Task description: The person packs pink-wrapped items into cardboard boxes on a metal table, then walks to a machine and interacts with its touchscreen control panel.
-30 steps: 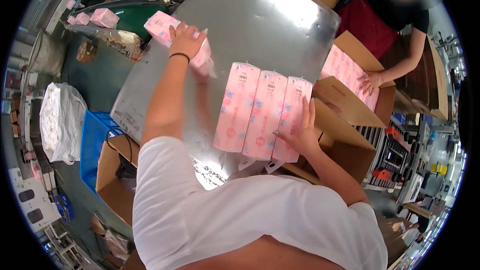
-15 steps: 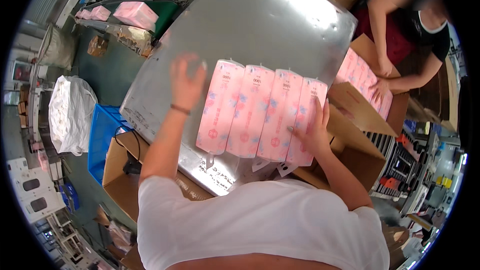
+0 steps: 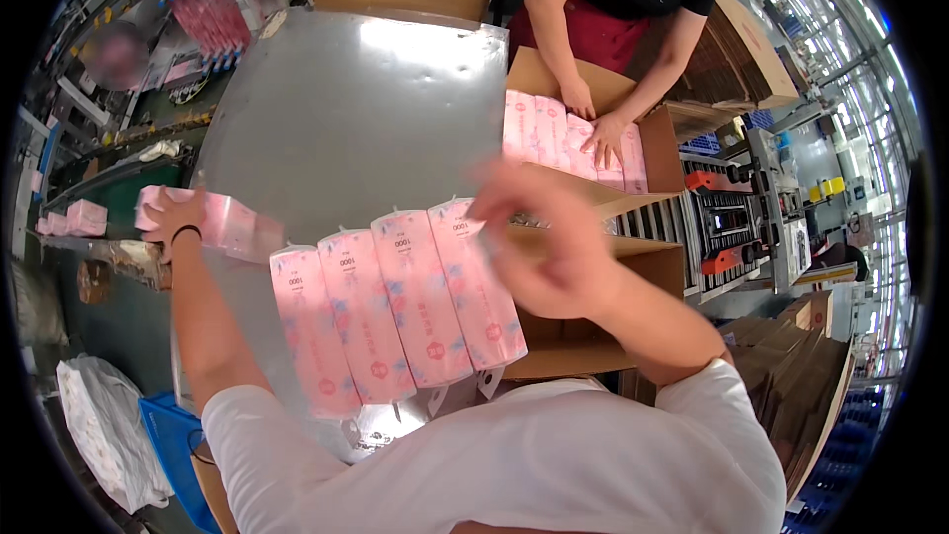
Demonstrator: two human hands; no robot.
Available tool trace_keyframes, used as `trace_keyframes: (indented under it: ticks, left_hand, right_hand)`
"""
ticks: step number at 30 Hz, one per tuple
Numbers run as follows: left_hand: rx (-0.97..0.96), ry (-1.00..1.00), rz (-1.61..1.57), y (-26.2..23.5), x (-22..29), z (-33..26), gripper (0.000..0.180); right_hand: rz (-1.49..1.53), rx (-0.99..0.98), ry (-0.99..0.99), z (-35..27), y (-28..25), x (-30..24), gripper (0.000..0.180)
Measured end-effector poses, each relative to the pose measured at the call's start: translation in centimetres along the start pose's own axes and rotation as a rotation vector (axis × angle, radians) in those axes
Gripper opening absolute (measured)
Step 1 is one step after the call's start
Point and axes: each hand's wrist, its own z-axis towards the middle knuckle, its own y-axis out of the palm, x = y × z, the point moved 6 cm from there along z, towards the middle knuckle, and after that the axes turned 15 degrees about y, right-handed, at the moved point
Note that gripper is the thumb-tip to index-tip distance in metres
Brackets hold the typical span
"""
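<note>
My left hand (image 3: 176,213) reaches out to the left and grips the end of a pink tissue pack (image 3: 225,225), which lies at the left edge of the metal table. In front of me stands a row of several pink flowered tissue packs (image 3: 381,311), side by side. My right hand (image 3: 549,237) is raised over the right end of that row, smeared by motion. Its fingers look bent, but whether they touch the nearest pack cannot be told.
The metal table (image 3: 326,109) spreads out ahead. At its right is an open carton (image 3: 657,143) of pink packs, where a co-worker's hands (image 3: 603,133) press down. Another open carton (image 3: 633,282) sits nearer me. A conveyor (image 3: 119,188) with more packs ends at the left.
My view has swung right. My left hand has gone from above the table to the pack at the left. My right hand has left the row's side and lifted.
</note>
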Motion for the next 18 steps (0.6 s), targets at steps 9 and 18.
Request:
trace_keyframes:
  ticks: [9, 18]
  left_hand:
    - [-0.088, 1.14, -0.242, -0.8, -3.2, -15.1, 0.109]
    - [-0.965, -0.136, -1.329, 6.4, -11.3, -30.2, 0.066]
  right_hand:
    - [0.564, -0.402, 1.206, -16.5, 9.1, 19.2, 0.081]
    - [0.728, -0.398, 1.359, -17.2, 12.2, 25.3, 0.072]
